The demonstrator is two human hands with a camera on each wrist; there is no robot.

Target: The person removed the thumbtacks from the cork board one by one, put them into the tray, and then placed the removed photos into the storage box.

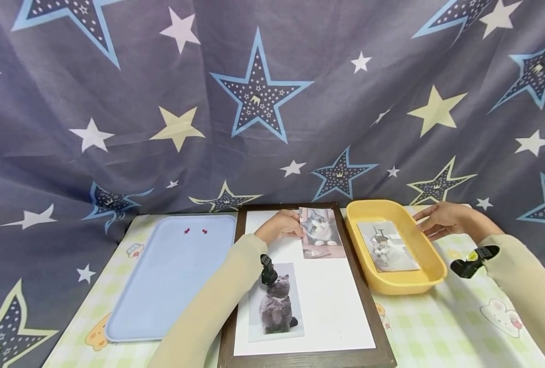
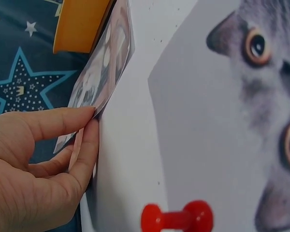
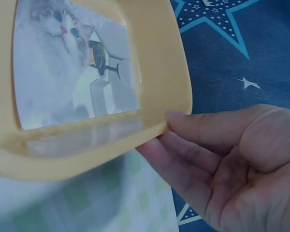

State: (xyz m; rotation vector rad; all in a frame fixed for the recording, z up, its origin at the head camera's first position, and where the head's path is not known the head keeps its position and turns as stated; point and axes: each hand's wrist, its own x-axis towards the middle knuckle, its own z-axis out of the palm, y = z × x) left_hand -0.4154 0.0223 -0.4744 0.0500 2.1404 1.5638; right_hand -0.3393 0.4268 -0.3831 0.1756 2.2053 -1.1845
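My left hand [image 1: 283, 226] pinches the left edge of a cat photo [image 1: 323, 234] between thumb and fingers, over the upper part of a white board [image 1: 332, 301] with a dark brown frame. In the left wrist view that photo [image 2: 106, 63] tilts at the board's far edge. Lower on the board lies a grey cat photo [image 1: 277, 306]; a red push pin [image 2: 176, 218] shows close by in the left wrist view. At the right, my right hand [image 3: 232, 164] pinches the rim of a yellow plastic basin [image 3: 164, 63], which holds a white cat photo [image 1: 387, 246].
Left of the board lies a light blue tray [image 1: 171, 286] with two red push pins [image 1: 195, 231] near its far edge. A green checked tablecloth [image 1: 437, 327] covers the table. Behind hangs a dark blue star-patterned curtain [image 1: 254, 168].
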